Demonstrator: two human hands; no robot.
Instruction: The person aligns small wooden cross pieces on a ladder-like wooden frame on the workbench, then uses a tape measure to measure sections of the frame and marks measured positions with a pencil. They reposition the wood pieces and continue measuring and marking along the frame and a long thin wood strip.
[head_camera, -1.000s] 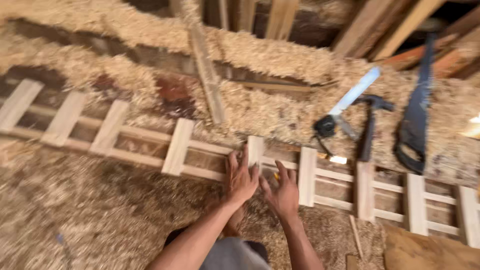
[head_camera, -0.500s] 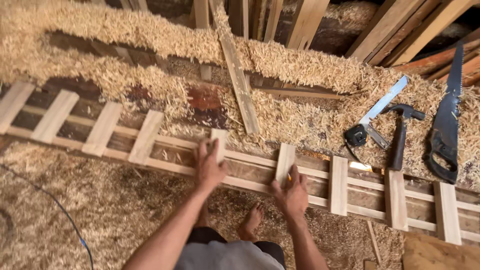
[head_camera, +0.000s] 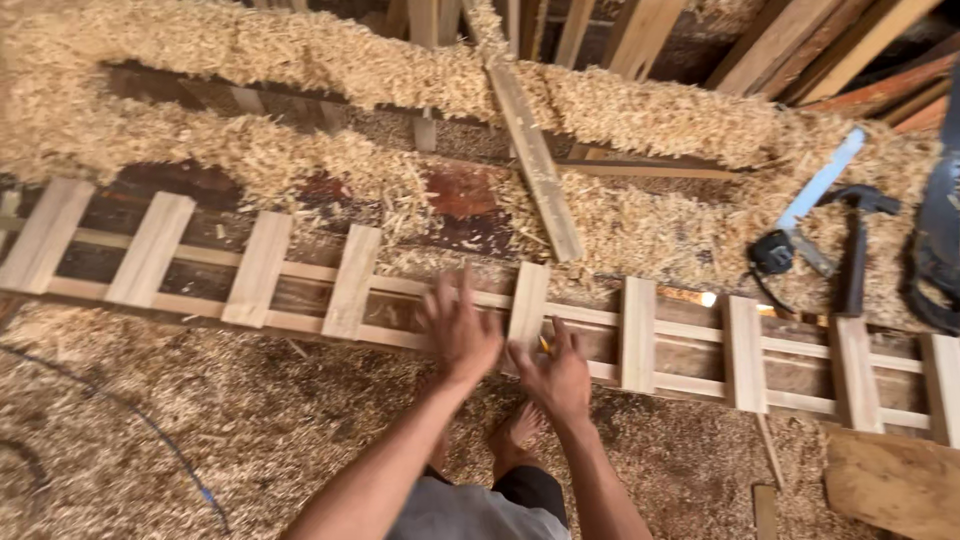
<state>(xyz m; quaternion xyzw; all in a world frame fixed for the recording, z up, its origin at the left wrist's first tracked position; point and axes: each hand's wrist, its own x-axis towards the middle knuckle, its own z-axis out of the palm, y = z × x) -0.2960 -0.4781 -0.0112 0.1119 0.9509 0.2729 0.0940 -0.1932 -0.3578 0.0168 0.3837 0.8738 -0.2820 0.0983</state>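
A long ladder-like wooden frame, two thin rails crossed by several short slats, lies across the shavings-covered bench. My left hand hovers blurred over the rails with fingers spread, just left of a slat. Beside it, my right hand rests with fingers apart on the near rail below that same slat. A small yellow sliver shows by its thumb. Neither hand grips anything. My bare foot shows below on the sawdust floor.
A loose plank lies at an angle on heaps of wood shavings behind the frame. At the right lie a hammer, a metal square and a dark saw. A flat board sits lower right; a blue cable crosses the floor.
My hands spread apart along the frame, then drew closer again around one slat. The view has shifted left, so the tools now sit nearer the right edge.
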